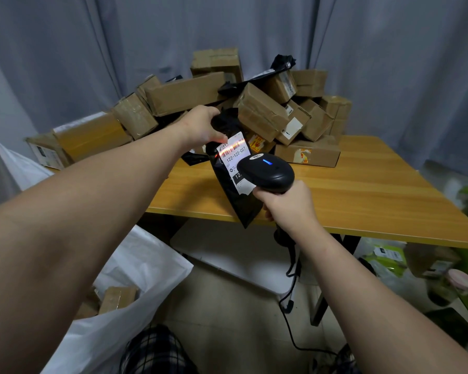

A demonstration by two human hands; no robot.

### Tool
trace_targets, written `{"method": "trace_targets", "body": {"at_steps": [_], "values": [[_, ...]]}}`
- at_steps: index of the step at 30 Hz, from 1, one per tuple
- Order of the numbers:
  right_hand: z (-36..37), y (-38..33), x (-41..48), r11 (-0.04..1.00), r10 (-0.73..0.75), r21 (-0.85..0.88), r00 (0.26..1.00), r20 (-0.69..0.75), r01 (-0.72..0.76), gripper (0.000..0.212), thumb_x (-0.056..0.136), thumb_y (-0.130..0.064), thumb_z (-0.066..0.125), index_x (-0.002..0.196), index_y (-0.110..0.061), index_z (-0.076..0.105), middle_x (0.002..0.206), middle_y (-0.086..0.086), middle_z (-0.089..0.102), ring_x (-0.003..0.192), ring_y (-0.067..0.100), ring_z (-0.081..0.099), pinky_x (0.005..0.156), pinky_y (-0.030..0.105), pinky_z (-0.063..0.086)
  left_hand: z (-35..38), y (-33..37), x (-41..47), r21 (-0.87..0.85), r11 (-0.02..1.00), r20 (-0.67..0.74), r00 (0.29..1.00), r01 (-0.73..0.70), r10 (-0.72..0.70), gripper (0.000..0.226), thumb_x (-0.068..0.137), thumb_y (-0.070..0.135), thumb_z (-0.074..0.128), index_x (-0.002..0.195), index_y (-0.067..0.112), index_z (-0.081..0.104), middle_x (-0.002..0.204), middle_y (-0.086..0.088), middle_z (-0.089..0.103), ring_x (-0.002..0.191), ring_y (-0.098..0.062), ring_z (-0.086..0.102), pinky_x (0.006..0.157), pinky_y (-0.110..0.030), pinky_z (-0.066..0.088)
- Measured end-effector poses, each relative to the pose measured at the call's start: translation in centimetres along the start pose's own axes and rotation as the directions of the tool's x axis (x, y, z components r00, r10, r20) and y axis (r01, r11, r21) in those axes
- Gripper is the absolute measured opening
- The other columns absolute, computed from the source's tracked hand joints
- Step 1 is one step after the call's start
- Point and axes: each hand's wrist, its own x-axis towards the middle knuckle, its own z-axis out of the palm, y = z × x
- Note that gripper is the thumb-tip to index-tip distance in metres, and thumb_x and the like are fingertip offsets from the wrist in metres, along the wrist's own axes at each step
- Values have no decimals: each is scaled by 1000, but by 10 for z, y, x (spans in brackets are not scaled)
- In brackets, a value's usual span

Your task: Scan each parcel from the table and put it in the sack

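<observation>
The left forearm [79, 211] is stretched across the foreground. A black parcel [235, 203] is pinched at its top by the fingers [218, 136] of the left hand [200, 125] and hung over the table [376, 190] edge. The scanner [268, 171] is clenched in the right hand [287, 203], its red line laid across the label [234, 155]. A misread could be caused by the slack pouch swinging. Brown boxes [118, 296] are seen in the white sack [146, 279].

**Visibility Limits**

The scanner [268, 171] covers the lower part of the label [234, 153] on the black parcel [239, 202]; its small print is illegible. The right hand [287, 203] hides the scanner grip. The near edge cuts off the white sack [135, 265]. Clutter [389, 257] under the table [362, 190], right, is blurred.
</observation>
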Motion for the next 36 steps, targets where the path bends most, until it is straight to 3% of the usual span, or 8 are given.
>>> {"method": "trace_targets", "body": {"at_steps": [4,7,14,21,26,29,33,36], "values": [[-3,0,2,1000,-2,0,1000,19,2,8,76,-15,74,72,-17,67,55,1,58,56,21,58,58,38,51,0,-4,0,-21,1000,-4,1000,18,-18,73,79,20,78,142,10,44,139,-10,53,129,-28,50,106,-47,43],[-3,1,2,1000,-4,26,1000,24,4,10,77,-14,74,70,-16,66,54,0,58,54,20,57,57,38,50,2,-4,1,-53,999,-26,1000,-9,7,68,81,17,76,141,8,45,136,-5,54,127,-24,50,106,-38,41],[3,-1,3,992,-42,117,998,44,37,18,67,-28,74,67,-11,67,53,2,58,51,21,54,54,41,46,-10,-6,-16,-186,978,-116,991,-94,73,23,88,13,69,109,7,64,102,-11,69,92,-25,67,80,-39,56],[55,-27,6,968,-104,245,969,225,47,7,83,-2,70,84,4,66,55,7,54,43,15,49,45,25,41,-50,-69,-62,-332,943,-293,952,-19,-84,18,86,14,71,102,9,64,92,-4,68,84,-16,66,69,-21,54],[130,-16,-8,986,-70,167,899,431,-3,25,81,-7,72,68,9,58,50,9,50,46,15,46,47,24,36,-72,-142,-120,-410,907,-349,901,100,-257,13,86,11,70,96,11,63,82,-1,65,69,-8,61,56,-12,49],[170,-5,-19,994,-12,98,864,504,-43,26,80,-13,75,66,3,59,53,7,54,47,11,50,49,23,39,-74,-191,-156,-370,905,-382,853,212,-355,14,84,12,72,94,7,64,82,-9,65,71,-14,61,65,-21,49],[211,7,-29,997,41,37,826,562,-75,17,79,-22,77,72,-24,61,55,-13,59,53,-3,56,52,14,42,-63,-244,-182,-191,909,-408,812,371,-417,11,84,11,71,89,6,63,74,-6,58,66,-17,54,61,-29,41],[231,14,-32,995,93,-24,810,579,-97,14,78,-25,77,79,-26,62,65,-9,63,64,10,61,62,30,51,-51,-273,-186,78,878,-381,828,472,-411,13,87,12,66,95,3,62,81,-13,61,78,-31,58,64,-32,37]]}}
